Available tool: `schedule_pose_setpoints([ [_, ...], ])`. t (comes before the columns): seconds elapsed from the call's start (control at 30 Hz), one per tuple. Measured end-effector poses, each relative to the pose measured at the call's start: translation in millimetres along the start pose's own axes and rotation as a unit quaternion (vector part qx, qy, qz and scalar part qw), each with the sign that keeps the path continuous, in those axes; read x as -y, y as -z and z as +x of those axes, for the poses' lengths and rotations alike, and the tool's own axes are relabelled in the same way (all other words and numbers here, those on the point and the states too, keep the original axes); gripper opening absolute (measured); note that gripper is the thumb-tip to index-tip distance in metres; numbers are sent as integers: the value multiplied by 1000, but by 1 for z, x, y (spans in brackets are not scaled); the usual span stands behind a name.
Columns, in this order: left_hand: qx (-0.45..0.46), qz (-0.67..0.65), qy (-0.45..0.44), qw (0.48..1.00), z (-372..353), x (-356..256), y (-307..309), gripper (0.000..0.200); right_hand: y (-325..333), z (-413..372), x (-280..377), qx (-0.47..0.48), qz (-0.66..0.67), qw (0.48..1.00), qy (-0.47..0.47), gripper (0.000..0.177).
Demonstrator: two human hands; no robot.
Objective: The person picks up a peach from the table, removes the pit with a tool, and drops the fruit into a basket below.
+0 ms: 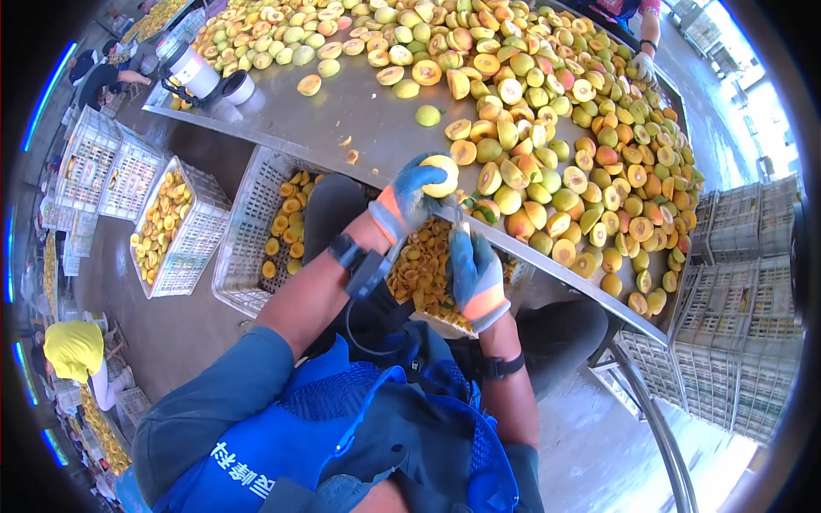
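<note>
My left hand (pixel 412 198), in a blue, orange and grey glove, is closed around a pale yellow peach half (pixel 440 176) just over the table's near edge. Lower and to the right, my right hand (pixel 476 278), gloved alike, has its fingers closed upward. A thin tool seems to stick out above them, too small to make out. Beneath both hands, a crate holds a heap of brownish-yellow fruit pieces (pixel 417 267). Many halved peaches (pixel 513 137) are piled on the metal table (pixel 342 111) in front of me.
A white crate (pixel 235 248) with peach halves stands by my left leg, and another full crate (pixel 192 248) is further left. A white container (pixel 192 73) and a cup (pixel 238 87) stand on the table. Stacked crates (pixel 727 316) rise at right. A co-worker's gloved hand (pixel 644 67) reaches the pile.
</note>
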State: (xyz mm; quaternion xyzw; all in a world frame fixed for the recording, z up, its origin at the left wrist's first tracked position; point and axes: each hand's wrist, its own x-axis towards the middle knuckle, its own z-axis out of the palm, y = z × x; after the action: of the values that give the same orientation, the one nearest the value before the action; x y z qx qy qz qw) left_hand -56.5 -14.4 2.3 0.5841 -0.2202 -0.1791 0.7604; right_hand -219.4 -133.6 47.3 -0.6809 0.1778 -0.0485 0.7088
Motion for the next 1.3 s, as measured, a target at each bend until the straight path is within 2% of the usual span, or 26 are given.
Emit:
schedule_pose_setpoints([
  [0.07, -8, -10, 29, 999, -17, 4, -11, 37, 0, 10, -17, -18, -78, 995, 59, 26],
  [0.13, 20, 231, -88, 969, -41, -27, -33, 37, -1, 3, 4, -16, -159, 986, 37, 29],
  [0.17, -4, -54, 41, 998, -44, -17, -38, 36, -1, 0, 12, -15, -199, 979, 28, 31],
  [0.2, -98, -344, 138, 924, -47, -8, -43, 36, -2, -3, 12, -21, -197, 980, 28, 32],
  [0.27, -105, -490, 175, 847, -57, -43, -60, 33, -5, -9, 11, -37, -192, 980, 31, 34],
  [0.4, -96, -455, 150, 873, -62, -35, -64, 27, -8, -15, 9, -36, -207, 978, 1, 35],
  [0.43, -124, -440, 154, 876, -63, -39, -69, 23, -8, -17, 6, -33, -199, 979, 10, 34],
  [0.53, -132, -403, 119, 898, -69, -33, -72, 25, -11, -17, -1, -20, -157, 987, 4, 34],
  [0.57, -143, -401, 120, 897, -72, -31, -73, 27, -10, -18, -1, 2, -138, 989, -49, 35],
  [0.67, -141, -381, 110, 907, -78, -28, -75, 27, -14, -17, -16, -11, -94, 995, -25, 36],
  [0.77, -158, -321, 120, 926, -80, -30, -78, 29, -17, -20, -15, -14, -116, 993, -17, 37],
  [0.87, -135, -273, 81, 949, -81, -32, -79, 29, -20, -29, 11, -27, -170, 985, -7, 37],
  [1.0, -136, -288, 65, 946, -81, -37, -82, 26, -19, -27, 9, -16, -168, 985, 34, 45],
  [1.1, -132, -227, 36, 964, -83, -32, -80, 26, -14, -28, 18, 18, -228, 973, -9, 45],
  [1.2, -139, -283, 74, 946, -84, -30, -78, 25, -7, -24, 21, 57, -267, 962, -27, 49],
  [1.27, -147, -180, 48, 971, -81, -14, -73, 22, -4, -22, 20, 70, -269, 960, -22, 52],
  [1.3, -137, -79, 16, 987, -81, -9, -68, 22, -4, -22, 18, 78, -268, 960, -22, 55],
])
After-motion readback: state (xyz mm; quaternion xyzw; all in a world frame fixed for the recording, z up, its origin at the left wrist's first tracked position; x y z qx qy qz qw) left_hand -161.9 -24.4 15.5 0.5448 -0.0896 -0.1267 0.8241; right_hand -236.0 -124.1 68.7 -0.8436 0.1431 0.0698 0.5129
